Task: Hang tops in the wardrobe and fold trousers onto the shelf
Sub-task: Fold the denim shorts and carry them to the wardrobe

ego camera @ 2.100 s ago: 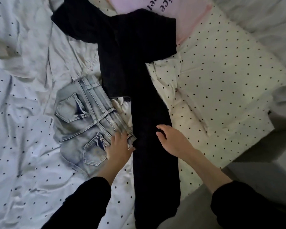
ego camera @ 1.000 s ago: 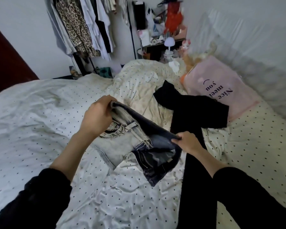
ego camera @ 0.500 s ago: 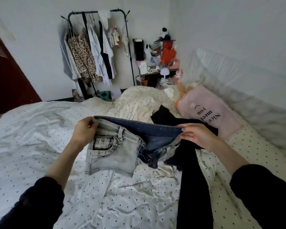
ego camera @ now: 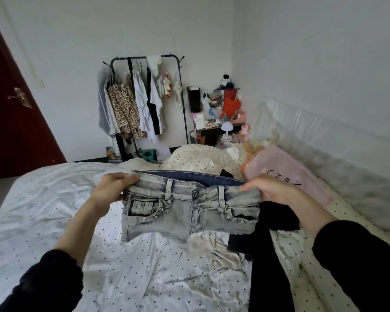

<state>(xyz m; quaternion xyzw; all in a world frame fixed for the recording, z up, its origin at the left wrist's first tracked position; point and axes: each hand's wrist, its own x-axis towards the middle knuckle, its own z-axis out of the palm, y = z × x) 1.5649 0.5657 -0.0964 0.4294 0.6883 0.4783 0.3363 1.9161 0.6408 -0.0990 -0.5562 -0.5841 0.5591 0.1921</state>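
Shorts [ego camera: 189, 210] of pale washed denim, held spread in the air above the bed [ego camera: 54, 199] by the waistband. The left hand [ego camera: 113, 188] pinches the waistband's left end, fingers curled over its edge; the right hand [ego camera: 270, 190] grips the right end likewise. The legs hang free, clear of the spotted sheet. A black garment [ego camera: 270, 266] lies on the bed beneath and to the right; a clothes rack [ego camera: 144, 97] stands against the far wall. Denim of this kind is probably light but fairly stiff, and should hold a crease well. The waistband corners, thick and seamed, look the firmest place to hold while folding.
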